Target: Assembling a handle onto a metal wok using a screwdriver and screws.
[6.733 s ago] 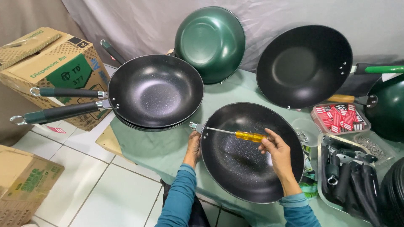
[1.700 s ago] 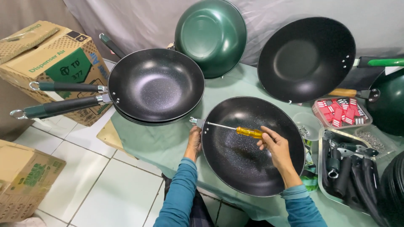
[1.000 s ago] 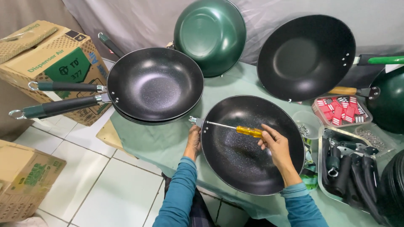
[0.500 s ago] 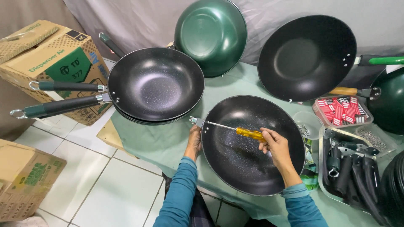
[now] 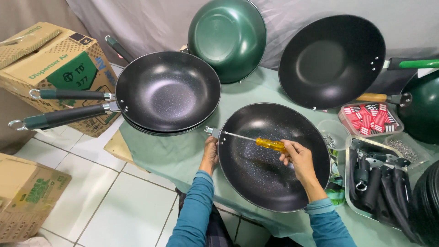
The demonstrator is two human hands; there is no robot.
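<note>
Right hand (image 5: pixel 299 158) and screwdriver (image 5: pixel 256 141) slightly lower over the wok (image 5: pixel 270 183) than before.

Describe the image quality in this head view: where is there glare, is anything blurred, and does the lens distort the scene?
Head view: sharp throughout, evenly lit, soft shadows; pale glare on the wok under the right hand and on the stacked woks; wide-angle bending at the edges, seen in the cardboard box.
</note>
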